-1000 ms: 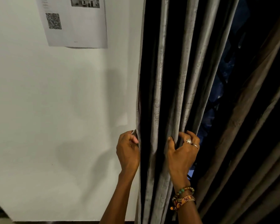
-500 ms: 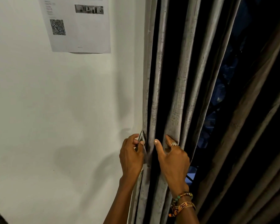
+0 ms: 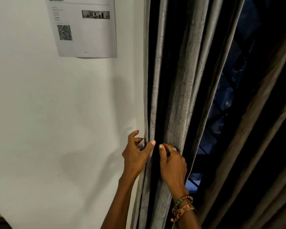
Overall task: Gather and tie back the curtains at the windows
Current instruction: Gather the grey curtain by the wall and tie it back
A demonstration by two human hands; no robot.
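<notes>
bunching grey curtain (image 3: 177, 96) folds beside the wall (image 3: 56, 113), left of the window (image 3: 224, 100). pinching its wall-side edge with left hand (image 3: 135, 160), curling right hand (image 3: 173, 164) round the folds, likely squeezing them narrow for tying.

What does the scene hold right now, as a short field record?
left hand: grips wall-side edge of grey curtain
right hand: grips its folds from the window side
tie-back: not visibly fastened
window: dark, grille showing between the curtains
brown curtain: hangs right, untouched
wall: QR-code sheet posted
</notes>
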